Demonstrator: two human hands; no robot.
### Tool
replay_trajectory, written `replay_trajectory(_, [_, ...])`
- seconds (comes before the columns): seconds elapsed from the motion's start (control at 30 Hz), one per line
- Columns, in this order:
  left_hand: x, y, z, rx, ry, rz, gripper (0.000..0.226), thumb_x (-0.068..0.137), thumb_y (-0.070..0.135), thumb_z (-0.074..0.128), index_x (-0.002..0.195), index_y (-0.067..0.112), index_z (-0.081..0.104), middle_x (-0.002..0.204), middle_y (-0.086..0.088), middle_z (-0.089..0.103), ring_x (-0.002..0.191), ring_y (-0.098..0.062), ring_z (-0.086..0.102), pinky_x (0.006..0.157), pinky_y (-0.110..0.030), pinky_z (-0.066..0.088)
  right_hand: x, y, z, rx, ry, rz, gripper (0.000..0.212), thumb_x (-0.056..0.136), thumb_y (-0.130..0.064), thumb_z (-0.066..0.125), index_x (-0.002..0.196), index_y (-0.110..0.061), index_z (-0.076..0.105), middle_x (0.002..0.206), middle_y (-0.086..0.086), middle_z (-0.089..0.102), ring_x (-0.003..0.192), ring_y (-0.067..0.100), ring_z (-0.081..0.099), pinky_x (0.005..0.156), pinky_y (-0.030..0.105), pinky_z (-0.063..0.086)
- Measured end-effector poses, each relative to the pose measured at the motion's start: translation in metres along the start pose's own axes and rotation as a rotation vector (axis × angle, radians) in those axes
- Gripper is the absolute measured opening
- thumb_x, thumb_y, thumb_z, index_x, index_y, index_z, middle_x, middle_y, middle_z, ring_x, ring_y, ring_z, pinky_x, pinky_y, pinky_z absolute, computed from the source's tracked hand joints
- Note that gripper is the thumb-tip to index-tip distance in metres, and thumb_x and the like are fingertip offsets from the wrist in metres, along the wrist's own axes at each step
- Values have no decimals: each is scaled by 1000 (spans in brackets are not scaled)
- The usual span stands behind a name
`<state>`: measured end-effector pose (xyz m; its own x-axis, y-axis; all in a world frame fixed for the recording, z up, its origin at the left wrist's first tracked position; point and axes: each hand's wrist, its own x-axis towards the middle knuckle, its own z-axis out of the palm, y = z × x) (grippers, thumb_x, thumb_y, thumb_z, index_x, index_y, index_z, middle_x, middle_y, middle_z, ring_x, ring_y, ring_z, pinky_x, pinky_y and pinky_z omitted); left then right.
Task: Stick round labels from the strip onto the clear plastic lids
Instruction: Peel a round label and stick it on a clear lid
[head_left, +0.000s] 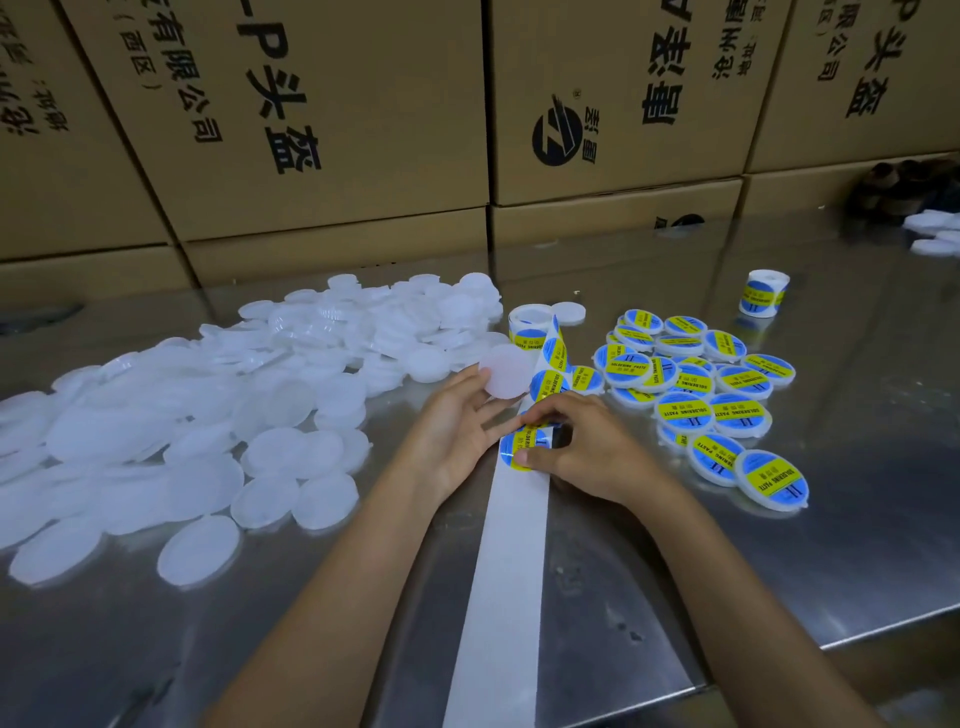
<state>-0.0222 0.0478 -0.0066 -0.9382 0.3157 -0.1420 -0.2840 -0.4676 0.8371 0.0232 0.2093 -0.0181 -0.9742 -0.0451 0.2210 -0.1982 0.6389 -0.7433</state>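
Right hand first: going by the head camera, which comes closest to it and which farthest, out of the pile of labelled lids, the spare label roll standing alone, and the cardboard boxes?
From the right hand:
1. Pile of labelled lids, just to its right.
2. Spare label roll, farther back and right on the table.
3. Cardboard boxes, stacked behind the table.

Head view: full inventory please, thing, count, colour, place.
Clear round plastic lids: large unlabelled pile, translucent white, table left.
Labelled lids: roughly twenty, blue-yellow, table right.
Label strip roll: one, blue-yellow labels on white backing, centre; bare backing trails toward the viewer.
Spare label roll: one, far right.
Steel table: one, silver.
Cardboard boxes: stacked, brown, behind.
Left hand: holds one unlabelled lid.
Right hand: fingers pinch a label on the strip.
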Motion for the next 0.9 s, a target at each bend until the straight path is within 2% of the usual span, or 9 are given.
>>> replay_trajectory(0.13, [1,0,-4,-26,-7,-12,29,104,13,49,131,6,56,130,-17,67,121,-35,64,97,-51,54,1,-1,2,27,14,15,27,71,-24,86,88,-33,67,103,-6,65,105,16,56,95,37,48])
replay_trajectory(0.3, [2,1,-9,-41,-26,-32,33,103,16,50,134,7,54,123,-14,71,113,-32,69,99,-53,53,3,4,4,64,19,29,24,72,-20,86,87,-28,68,103,-3,66,102,18,57,91,37,50])
replay_trajectory(0.47, [3,1,-6,31,-5,-25,31,105,18,46,133,7,55,125,-15,70,111,-30,70,86,-46,61,7,9,7,86,57,72,22,76,-18,82,90,-21,66,96,-1,65,95,18,58,87,38,52])
replay_trajectory(0.53, [3,0,-4,78,4,-13,33,106,18,45,135,6,54,130,-17,66,116,-33,67,86,-45,60,7,9,8,105,69,60,20,77,-16,80,89,-20,65,90,-4,65,88,17,58,86,42,52])
replay_trajectory(0.63, [4,0,-2,129,-5,5,35,107,18,43,137,4,53,132,-20,64,121,-37,63,93,-49,56,3,5,8,142,82,-7,25,77,-10,76,90,-28,62,94,-3,67,88,18,60,86,45,52])
replay_trajectory(0.73, [5,-3,0,193,1,34,31,108,16,41,132,3,55,126,-22,67,112,-39,67,97,-53,54,1,-1,8,157,101,-65,26,77,-8,73,90,-27,61,91,-6,65,82,17,59,80,38,53])
replay_trajectory(0.9, [6,-7,1,253,39,63,26,108,15,40,124,6,60,114,-21,72,99,-36,72,90,-47,58,0,-8,10,269,136,-70,18,78,1,71,83,-14,63,77,-14,61,72,9,49,67,20,44])
